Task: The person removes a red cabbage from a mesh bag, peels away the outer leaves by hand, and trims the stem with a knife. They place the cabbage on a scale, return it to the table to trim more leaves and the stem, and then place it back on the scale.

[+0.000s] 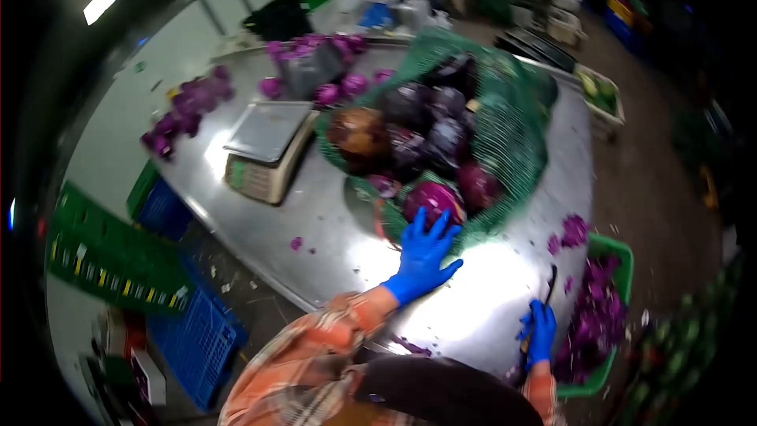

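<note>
My left hand (426, 259), in a blue glove, lies with spread fingers on a red cabbage (433, 200) at the near mouth of a green mesh sack (516, 138). Several more dark red cabbages (447, 142) sit heaped in the sack, and a brownish one (359, 136) is at its left side. Off to the right, my gloved right hand (540, 330) is closed around a slim dark knife (553, 278) that points away from me. Its blade is partly blurred.
A scale (268, 146) stands left of the sack on the metal table (260, 244). Trimmed purple cabbages (201, 99) lie along the far left edge. A green crate (623, 268) of purple leaves stands below the right edge. Green and blue crates (197, 339) are at left.
</note>
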